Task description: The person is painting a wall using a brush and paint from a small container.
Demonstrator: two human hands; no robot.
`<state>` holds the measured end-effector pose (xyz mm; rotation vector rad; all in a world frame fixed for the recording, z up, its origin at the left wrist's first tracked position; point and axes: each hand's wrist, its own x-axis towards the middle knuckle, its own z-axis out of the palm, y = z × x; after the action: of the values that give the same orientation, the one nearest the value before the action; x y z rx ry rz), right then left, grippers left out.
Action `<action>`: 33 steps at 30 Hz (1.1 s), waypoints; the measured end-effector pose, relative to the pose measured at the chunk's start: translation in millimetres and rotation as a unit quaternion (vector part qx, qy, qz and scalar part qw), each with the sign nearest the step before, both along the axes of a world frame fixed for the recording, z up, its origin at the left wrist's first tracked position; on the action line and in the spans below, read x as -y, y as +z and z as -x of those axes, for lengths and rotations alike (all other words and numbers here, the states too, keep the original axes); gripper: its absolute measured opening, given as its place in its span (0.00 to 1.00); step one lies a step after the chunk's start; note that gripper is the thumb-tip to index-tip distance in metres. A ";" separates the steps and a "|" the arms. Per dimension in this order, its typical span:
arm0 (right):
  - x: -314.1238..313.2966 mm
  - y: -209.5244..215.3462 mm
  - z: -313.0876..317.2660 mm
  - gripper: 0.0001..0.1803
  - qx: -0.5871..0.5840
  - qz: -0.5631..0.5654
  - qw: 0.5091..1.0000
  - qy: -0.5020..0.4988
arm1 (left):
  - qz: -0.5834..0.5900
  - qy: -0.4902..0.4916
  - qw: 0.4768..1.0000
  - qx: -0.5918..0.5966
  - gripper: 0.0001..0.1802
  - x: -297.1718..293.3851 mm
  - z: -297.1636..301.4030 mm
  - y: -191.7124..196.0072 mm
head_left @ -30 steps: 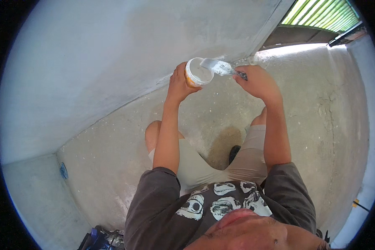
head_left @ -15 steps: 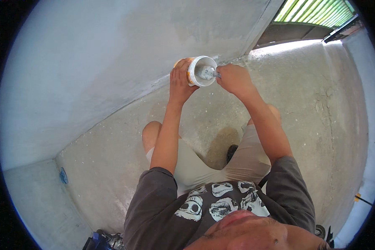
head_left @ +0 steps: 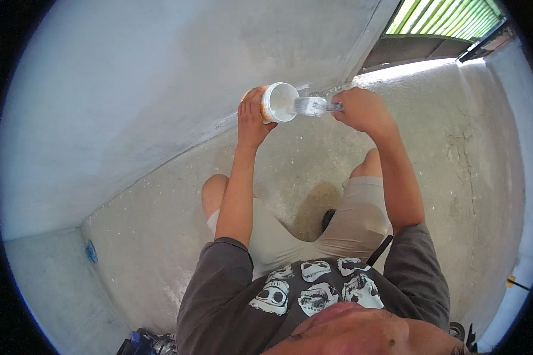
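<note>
I can't make out the brush handle; my right hand hides it, grip pressed tight around it, only the white bristles showing at 9 o'clock of that hand. My left hand wraps the cup, fingers curled behind it, mouth tilted toward the bristles, which sit just beside its rim. White paint inside; an orange band is half hidden. A blue scrap lies at 8 o'clock on the floor.

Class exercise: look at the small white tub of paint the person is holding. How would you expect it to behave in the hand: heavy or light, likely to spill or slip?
The tub probably feels light, since the left hand alone holds it up. It is tilted with its open mouth showing, so paint could spill if tipped further. Paint smears may make its rim slippery near the brush.
</note>
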<state>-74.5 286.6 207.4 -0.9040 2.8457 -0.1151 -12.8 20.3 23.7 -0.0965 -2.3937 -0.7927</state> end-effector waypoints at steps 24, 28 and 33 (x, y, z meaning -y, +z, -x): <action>129.8 -163.3 2.3 0.17 -0.051 0.484 0.857 -0.170 | -0.209 0.157 0.965 0.006 0.58 59.1 -30.3 34.0; 123.8 -295.4 4.2 0.14 -0.008 0.306 0.930 -0.203 | -0.221 0.175 0.959 -0.001 0.59 59.1 -31.2 37.9; 112.7 -340.8 0.7 0.12 0.050 0.249 0.941 -0.223 | -0.234 0.160 0.959 0.008 0.60 55.4 -27.5 38.4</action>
<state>-75.2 173.9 -133.5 -0.2750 2.9102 -0.9351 14.7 -35.1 62.0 0.4770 -2.0946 -1.1697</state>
